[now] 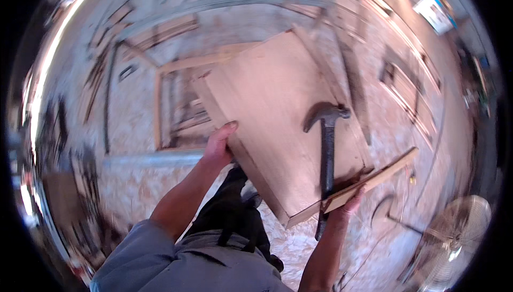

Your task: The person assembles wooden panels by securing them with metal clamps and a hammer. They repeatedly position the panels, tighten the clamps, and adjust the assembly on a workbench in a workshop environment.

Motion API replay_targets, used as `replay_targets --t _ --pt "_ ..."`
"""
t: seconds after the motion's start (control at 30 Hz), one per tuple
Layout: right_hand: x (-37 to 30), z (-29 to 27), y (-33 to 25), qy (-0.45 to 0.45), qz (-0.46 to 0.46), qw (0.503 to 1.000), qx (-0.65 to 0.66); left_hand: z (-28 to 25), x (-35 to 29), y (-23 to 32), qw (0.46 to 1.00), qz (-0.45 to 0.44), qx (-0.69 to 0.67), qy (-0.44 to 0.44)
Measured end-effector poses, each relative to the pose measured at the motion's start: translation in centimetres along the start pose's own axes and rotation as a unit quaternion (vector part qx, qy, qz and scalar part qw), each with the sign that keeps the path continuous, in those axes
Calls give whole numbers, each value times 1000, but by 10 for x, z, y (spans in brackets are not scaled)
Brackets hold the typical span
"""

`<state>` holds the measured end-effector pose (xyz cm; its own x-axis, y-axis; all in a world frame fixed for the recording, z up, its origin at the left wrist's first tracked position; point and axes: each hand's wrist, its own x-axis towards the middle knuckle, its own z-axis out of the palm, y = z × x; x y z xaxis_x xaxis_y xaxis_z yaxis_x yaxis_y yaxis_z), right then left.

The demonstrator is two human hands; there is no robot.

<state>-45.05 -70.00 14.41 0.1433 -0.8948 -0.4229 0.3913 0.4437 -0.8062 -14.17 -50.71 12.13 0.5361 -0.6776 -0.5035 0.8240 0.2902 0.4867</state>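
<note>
A shallow wooden box or drawer [267, 105] with raised edges is held tilted in front of my body. My left hand [220, 142] grips its left side, thumb over the edge. My right hand [348, 205] is at the lower right corner, closed around a narrow wooden strip [387, 174] that juts out to the right; whether it also grips the box is hidden. A claw hammer [327, 148] with a dark handle lies over the panel, head away from me. Its handle passes the strip and sticks out below the near edge.
Beyond the box, a rectangular wooden frame [158, 105] lies on the littered floor. Metal rails [155, 159] and loose boards [176, 27] are spread around it. At lower right stands a round fan [459, 233]. A stack of timber [409, 97] is farther right.
</note>
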Motion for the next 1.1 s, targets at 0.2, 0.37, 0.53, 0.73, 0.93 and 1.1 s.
replay_targets --t 0.2,0.37,0.53,0.73,0.93,1.1 --pt "-29 -1 -33 -256 126 957 43 -8 -145 -21 984 129 -49 113" --pt "-39 7 -60 -266 170 948 -41 -4 -218 -73 952 202 -114 199" --pt "-36 29 -63 -292 151 935 -133 -1 -255 -94 919 246 -183 246" --pt "24 5 -42 -311 184 925 -116 8 -248 -115 900 284 -181 279" --pt "15 11 -25 -313 216 917 -124 -9 -229 -129 893 308 -164 285" --pt "46 -9 4 -303 250 910 -134 -23 -220 -141 888 318 -151 294"
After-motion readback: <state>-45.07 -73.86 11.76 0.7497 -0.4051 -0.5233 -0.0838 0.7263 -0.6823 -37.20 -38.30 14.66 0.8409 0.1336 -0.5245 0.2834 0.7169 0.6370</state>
